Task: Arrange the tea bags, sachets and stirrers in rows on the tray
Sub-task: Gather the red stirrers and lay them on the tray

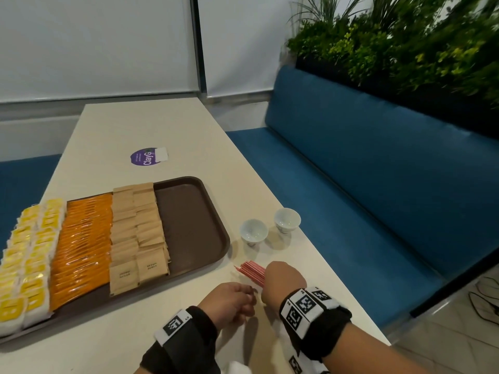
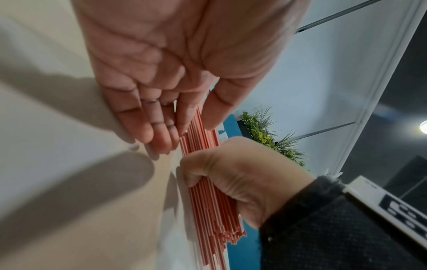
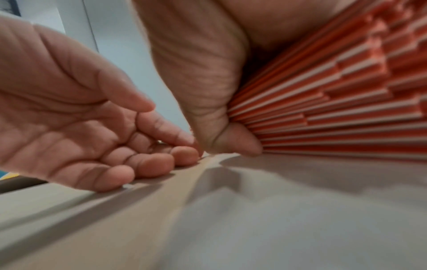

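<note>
Just right of the brown plastic tray [image 1: 194, 211], on the cream table [image 1: 167, 125], my right hand [image 1: 283, 282] is clutching the bundle of thin red-and-white striped stirrers [image 1: 252, 271] — my left hand [image 1: 229, 300] is resting beside them, fingers relaxed, holding nothing.

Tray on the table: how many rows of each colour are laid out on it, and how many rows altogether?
Yellow tea bags: 2 rows
Orange sachets: 1 row
Brown sachets: 2 rows
Red stirrers: 0 rows; the bundle is off the tray, gripped by the right hand
Total: 5 rows
</note>
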A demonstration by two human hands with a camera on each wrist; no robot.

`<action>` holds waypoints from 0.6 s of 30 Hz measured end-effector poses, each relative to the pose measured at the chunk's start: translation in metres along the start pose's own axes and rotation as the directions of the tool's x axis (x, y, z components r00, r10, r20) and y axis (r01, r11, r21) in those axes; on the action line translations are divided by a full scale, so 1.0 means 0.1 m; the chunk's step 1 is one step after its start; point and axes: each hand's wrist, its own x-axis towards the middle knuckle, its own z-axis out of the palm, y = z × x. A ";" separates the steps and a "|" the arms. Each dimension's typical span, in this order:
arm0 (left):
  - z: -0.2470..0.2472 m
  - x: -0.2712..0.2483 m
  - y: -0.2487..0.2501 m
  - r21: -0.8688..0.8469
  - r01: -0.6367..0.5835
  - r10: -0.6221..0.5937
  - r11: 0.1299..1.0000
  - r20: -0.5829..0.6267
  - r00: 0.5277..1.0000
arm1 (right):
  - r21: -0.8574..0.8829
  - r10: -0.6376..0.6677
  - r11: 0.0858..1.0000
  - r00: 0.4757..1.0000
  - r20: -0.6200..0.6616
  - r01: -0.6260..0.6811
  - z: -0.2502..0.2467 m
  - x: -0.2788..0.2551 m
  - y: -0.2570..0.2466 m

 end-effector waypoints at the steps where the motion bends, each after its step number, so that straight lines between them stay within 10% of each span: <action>1: -0.02 -0.01 -0.01 -0.005 0.003 -0.003 1.000 -0.003 1.000 | -0.019 -0.004 1.000 1.000 -0.001 0.004 0.01 -0.01 -0.01; 14: -0.38 -0.25 -0.08 -0.059 0.006 -0.009 0.998 -0.049 0.999 | 0.013 -0.005 1.000 0.995 0.098 0.004 -0.01 0.00 -0.07; 18: -0.50 -0.29 -0.10 -0.085 -0.026 0.019 0.996 -0.080 0.997 | 0.309 -0.045 0.951 0.994 0.099 0.012 -0.16 -0.06 -0.14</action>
